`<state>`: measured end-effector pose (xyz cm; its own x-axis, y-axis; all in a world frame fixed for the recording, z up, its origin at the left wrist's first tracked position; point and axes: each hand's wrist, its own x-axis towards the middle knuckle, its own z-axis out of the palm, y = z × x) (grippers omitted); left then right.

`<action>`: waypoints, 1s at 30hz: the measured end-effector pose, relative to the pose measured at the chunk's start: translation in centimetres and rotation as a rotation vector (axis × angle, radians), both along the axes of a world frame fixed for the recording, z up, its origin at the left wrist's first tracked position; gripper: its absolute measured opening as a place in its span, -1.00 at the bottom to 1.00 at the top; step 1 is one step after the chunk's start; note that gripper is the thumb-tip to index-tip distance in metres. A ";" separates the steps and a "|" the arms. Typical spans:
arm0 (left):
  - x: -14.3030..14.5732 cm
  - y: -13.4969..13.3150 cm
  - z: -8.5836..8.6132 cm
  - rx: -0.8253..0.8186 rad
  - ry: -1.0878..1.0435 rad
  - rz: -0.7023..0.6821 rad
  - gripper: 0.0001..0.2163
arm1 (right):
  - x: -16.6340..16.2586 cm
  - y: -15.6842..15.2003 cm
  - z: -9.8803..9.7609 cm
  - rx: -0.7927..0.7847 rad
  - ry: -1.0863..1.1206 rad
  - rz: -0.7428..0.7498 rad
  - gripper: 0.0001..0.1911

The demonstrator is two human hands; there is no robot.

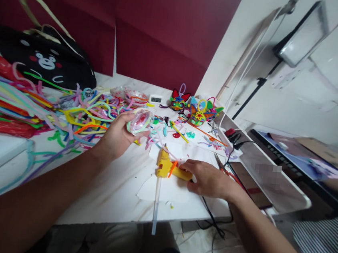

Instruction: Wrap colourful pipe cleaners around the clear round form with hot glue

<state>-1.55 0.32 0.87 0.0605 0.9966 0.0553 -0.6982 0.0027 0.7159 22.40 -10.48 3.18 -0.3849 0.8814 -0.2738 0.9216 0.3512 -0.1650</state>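
Note:
My left hand (116,137) is closed around a small round clear plastic container (141,122) with something red inside, held above the table. My right hand (205,179) has its fingers curled on the handle of a yellow hot glue gun (163,166), which lies on a white sheet. A long clear glue stick (156,209) sticks out from the gun's back, past the table's front edge. The gun's trigger (172,169) is orange. Just beyond the nozzle lie scraps of pipe cleaner and glossy red and teal blobs.
Pipe cleaners (17,98) pile up at the left, before a black bag (47,59). Colourful pipe-cleaner ornaments (198,114) and a small digital clock (155,99) stand at the back. Pliers (221,164) and a phone (250,185) lie at right, near another person's arm (336,190).

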 end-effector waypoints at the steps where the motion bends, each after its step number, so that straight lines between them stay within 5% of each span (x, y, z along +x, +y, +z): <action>1: 0.0 0.0 0.0 0.005 0.002 -0.005 -0.88 | -0.3 -0.1 -0.2 0.019 -0.034 -0.012 -0.59; 11: -0.8 0.8 -0.2 0.016 0.003 0.032 -0.87 | -2.5 1.3 -1.2 0.202 -0.147 -0.124 -0.55; 13: -1.0 1.2 -0.2 0.005 -0.005 0.061 -0.90 | -1.6 1.9 -0.5 0.167 0.039 -0.163 -0.58; 18: -1.2 1.9 -0.6 -0.040 0.002 0.114 -0.91 | 1.1 4.0 -0.2 -0.176 1.217 -0.382 -0.76; 20: -1.2 2.0 -0.7 -0.064 0.018 0.136 -0.92 | 1.5 4.5 -0.4 -0.363 1.511 -0.451 -0.81; 24: -1.2 2.0 -1.0 -0.092 0.108 0.082 -0.86 | 2.0 4.6 -0.4 -0.500 1.744 -0.458 -0.77; 30: -0.7 1.7 -1.3 -0.067 0.147 0.037 -0.88 | 2.2 4.3 0.6 -0.401 1.798 -0.364 -0.91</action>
<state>-2.29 1.97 -0.45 0.0258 0.9995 -0.0182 -0.5862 0.0299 0.8096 24.57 -6.14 3.81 -0.2427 0.9701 0.0077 -0.4119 -0.0959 -0.9062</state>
